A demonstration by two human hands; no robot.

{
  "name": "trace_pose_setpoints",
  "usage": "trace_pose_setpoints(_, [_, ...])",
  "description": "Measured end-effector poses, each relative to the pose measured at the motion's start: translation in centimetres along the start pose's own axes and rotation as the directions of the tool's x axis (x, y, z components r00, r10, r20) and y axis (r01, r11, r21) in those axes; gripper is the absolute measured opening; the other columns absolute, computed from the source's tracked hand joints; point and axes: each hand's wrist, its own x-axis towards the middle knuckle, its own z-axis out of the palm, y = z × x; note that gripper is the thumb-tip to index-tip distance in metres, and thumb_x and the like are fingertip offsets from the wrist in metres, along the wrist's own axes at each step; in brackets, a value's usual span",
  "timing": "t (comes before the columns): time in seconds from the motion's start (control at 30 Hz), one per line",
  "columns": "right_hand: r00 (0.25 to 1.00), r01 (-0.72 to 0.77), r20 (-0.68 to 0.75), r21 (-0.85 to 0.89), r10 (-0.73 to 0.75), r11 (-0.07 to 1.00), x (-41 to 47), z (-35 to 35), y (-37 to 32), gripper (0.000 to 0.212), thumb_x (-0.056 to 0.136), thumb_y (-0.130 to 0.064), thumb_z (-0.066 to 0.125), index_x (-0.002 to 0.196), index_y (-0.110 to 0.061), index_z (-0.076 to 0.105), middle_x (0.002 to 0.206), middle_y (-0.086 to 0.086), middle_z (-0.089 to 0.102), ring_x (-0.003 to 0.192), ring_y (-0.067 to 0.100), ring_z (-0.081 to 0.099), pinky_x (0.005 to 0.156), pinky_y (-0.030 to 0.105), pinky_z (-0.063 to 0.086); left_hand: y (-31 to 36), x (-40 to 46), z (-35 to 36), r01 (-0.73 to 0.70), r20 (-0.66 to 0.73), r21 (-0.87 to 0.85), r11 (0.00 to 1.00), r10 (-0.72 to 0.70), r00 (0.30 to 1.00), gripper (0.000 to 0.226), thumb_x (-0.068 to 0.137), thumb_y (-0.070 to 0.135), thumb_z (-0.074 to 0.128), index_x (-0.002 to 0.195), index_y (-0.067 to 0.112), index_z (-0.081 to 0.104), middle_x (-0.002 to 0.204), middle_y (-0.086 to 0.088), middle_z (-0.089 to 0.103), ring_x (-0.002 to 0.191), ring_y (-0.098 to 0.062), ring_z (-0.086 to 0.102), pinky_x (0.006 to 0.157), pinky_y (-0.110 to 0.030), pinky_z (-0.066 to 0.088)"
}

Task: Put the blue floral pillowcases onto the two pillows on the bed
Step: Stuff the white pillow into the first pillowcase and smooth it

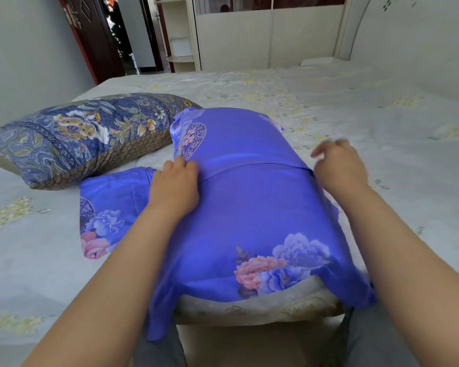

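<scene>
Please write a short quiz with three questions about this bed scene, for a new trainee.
1. True or false: the paisley pillow already wears a blue floral pillowcase.
2. Which hand lies flat on the covered pillow: A left hand, B right hand?
3. Fill in: the spare pillowcase lies on the ___.

Key: 1 false; 2 A; 3 bed.

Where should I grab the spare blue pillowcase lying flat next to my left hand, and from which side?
Judging by its pose, pinch the spare pillowcase at its near-left corner, by the pink flower, coming from the left. That corner lies flat and free on the bed sheet, while the left hand and the covered pillow overlap its right side.
</scene>
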Motion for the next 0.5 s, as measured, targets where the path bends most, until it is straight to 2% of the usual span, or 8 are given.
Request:
trace_pose_setpoints(0.03, [0.987, 0.125, -0.119, 0.142, -0.109, 0.982, -0.4, -0.3, -2.3, 0.039, 0.084, -0.005, 0.043, 0.116, -0.02, 0.061, 0.129, 0.008, 0.047, 0.12, 0.028, 0.046, 0.096, 0.035, 0.039, 1.2, 0.5, -0.6, -0.049, -0.107, -0.099, 0.994, 0.038, 0.994, 0.031, 0.086, 0.014, 0.043, 0.116, 0.014, 0.051, 0.12, -0.011, 0.05, 0.111, -0.033, 0.047, 0.086, -0.043, 0.041])
trace_pose_setpoints(0.1, [0.916, 0.401, -0.127, 0.32, -0.38, 0.859, -1.5, 0.1, -6.7, 0.045, 0.085, -0.008, 0.041, 0.127, -0.016, 0.055, 0.136, 0.006, 0.048, 0.126, 0.022, 0.043, 0.105, 0.031, 0.034, 4.0, 1.4, -1.1, -0.222, -0.219, -0.327, 0.919, 0.155, 0.963, 0.044, 0.085, 0.027, 0.039, 0.127, 0.019, 0.049, 0.134, -0.004, 0.048, 0.122, -0.028, 0.043, 0.097, -0.042, 0.037])
trace_pose_setpoints(0.17, [0.826, 0.513, 0.11, 0.255, -0.552, 0.819, -2.4, 2.8, -8.6, 0.05, 0.091, -0.015, 0.038, 0.142, -0.017, 0.039, 0.149, 0.004, 0.037, 0.138, 0.019, 0.031, 0.115, 0.035, 0.021, 5.7, 1.8, -0.2, -0.26, -0.114, -0.406, 0.876, 0.234, 0.966, 0.057, 0.084, 0.039, 0.035, 0.139, 0.025, 0.039, 0.148, 0.002, 0.036, 0.137, -0.023, 0.03, 0.111, -0.042, 0.026])
trace_pose_setpoints(0.23, [0.831, 0.478, 0.298, 0.048, -0.469, 0.877, -3.0, 5.5, -7.1, 0.052, 0.097, -0.025, 0.038, 0.147, -0.022, 0.027, 0.156, 0.0, 0.023, 0.144, 0.016, 0.017, 0.118, 0.037, 0.011, 5.0, 1.7, 2.0, -0.135, 0.01, -0.415, 0.9, 0.152, 0.988, 0.055, 0.088, 0.036, 0.041, 0.143, 0.03, 0.034, 0.152, 0.004, 0.029, 0.141, -0.02, 0.024, 0.114, -0.04, 0.019])
trace_pose_setpoints(0.27, [0.871, 0.439, 0.25, -0.009, -0.423, 0.898, -3.5, 6.3, -5.7, 0.05, 0.097, -0.031, 0.039, 0.146, -0.022, 0.031, 0.154, 0.001, 0.026, 0.143, 0.018, 0.02, 0.117, 0.038, 0.013, 4.2, 1.3, 3.0, -0.077, -0.005, -0.431, 0.899, 0.082, 0.997, 0.053, 0.088, 0.028, 0.045, 0.141, 0.03, 0.038, 0.15, 0.003, 0.034, 0.138, -0.021, 0.029, 0.111, -0.039, 0.023])
trace_pose_setpoints(0.33, [0.9, 0.433, -0.039, -0.029, -0.434, 0.901, -5.0, 7.0, -3.8, 0.041, 0.092, -0.037, 0.046, 0.127, -0.017, 0.057, 0.133, 0.007, 0.052, 0.125, 0.027, 0.045, 0.103, 0.039, 0.035, 2.8, 0.7, 4.3, -0.028, -0.108, -0.466, 0.884, -0.026, 0.994, 0.05, 0.085, 0.012, 0.047, 0.134, 0.026, 0.049, 0.137, 0.001, 0.049, 0.126, -0.026, 0.043, 0.102, -0.039, 0.035])
trace_pose_setpoints(0.4, [0.791, 0.562, -0.25, -0.062, -0.558, 0.825, -6.1, 7.0, -3.4, 0.029, 0.087, -0.032, 0.049, 0.098, -0.015, 0.07, 0.101, 0.003, 0.064, 0.095, 0.028, 0.059, 0.078, 0.036, 0.046, 2.3, 0.8, 3.9, -0.023, -0.159, -0.463, 0.886, -0.057, 0.986, 0.045, 0.085, 0.009, 0.048, 0.127, 0.023, 0.057, 0.123, -0.003, 0.057, 0.114, -0.03, 0.049, 0.092, -0.039, 0.042])
trace_pose_setpoints(0.5, [0.659, 0.729, -0.138, -0.122, -0.739, 0.673, -6.5, 6.8, -4.0, 0.026, 0.087, -0.024, 0.047, 0.088, -0.015, 0.072, 0.1, 0.002, 0.067, 0.084, 0.029, 0.062, 0.067, 0.033, 0.048, 2.6, 2.3, 1.3, -0.015, -0.249, -0.393, 0.919, -0.091, 0.964, 0.03, 0.084, 0.015, 0.053, 0.11, 0.019, 0.067, 0.107, -0.007, 0.059, 0.106, -0.032, 0.051, 0.078, -0.038, 0.044])
